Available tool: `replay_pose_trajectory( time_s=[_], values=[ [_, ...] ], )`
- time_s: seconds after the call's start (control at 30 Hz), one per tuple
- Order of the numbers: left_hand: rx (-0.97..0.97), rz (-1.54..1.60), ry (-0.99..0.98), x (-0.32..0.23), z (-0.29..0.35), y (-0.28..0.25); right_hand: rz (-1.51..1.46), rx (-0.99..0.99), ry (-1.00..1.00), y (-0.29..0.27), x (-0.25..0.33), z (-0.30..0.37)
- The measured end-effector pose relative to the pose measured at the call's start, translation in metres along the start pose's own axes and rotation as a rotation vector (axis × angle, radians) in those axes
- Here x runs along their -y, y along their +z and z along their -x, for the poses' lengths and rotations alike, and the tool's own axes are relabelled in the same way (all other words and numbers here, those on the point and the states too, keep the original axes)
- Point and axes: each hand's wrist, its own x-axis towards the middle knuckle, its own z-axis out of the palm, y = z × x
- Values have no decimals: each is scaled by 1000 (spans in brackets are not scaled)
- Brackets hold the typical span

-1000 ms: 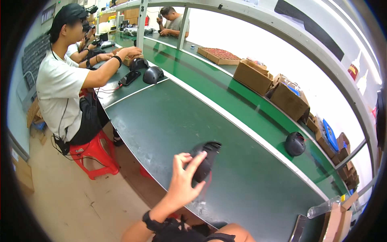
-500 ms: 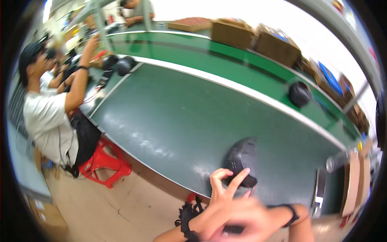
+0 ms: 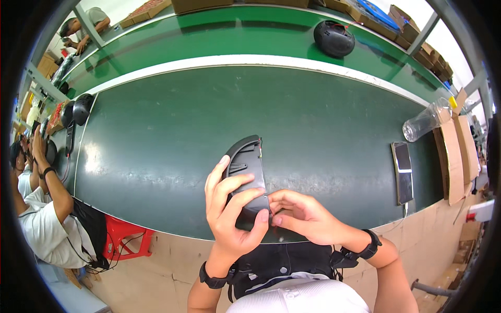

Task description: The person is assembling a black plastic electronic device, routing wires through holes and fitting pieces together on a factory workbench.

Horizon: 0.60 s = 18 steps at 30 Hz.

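Note:
A black plastic half-round housing (image 3: pixel 254 169) stands on the dark green worktable, its ribbed side facing left and its straight edge facing right. My left hand (image 3: pixel 229 211) grips it, fingers spread over the ribbed face and thumb at the lower corner. At the lower end of the straight edge, my right hand (image 3: pixel 308 216) has thumb and index finger bent close together against the housing. Whatever lies between those fingertips is too small and hidden to name. Small reddish spots show along the straight edge.
A rounded black housing (image 3: pixel 334 39) with a thin wire sits on the green belt beyond the white rail. To the right are a phone (image 3: pixel 403 175) on a cable, a clear bottle (image 3: pixel 428 120) and cardboard (image 3: pixel 453 156). A co-worker (image 3: pixel 47 208) sits left by a red stool (image 3: pixel 122 240).
The view has swung, so the table now lies level. My hands, crossed and blurred before, have come apart: the left now grips the housing, and the right is at its edge.

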Motion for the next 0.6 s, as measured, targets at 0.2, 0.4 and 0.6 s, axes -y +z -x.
replay_pose_trajectory(
  time_s=[0.2, 0.4, 0.6],
  values=[
    [19, -10, 6, 4, 1, 0, 841, -44, -267, -4, 34, -6],
    [12, 38, -15, 8, 0, -2, 1329, 76, -605, -8, 56, -24],
    [97, 10, -40, 3, -4, -6, 1790, 351, -770, 8, 99, -39]
  ],
)
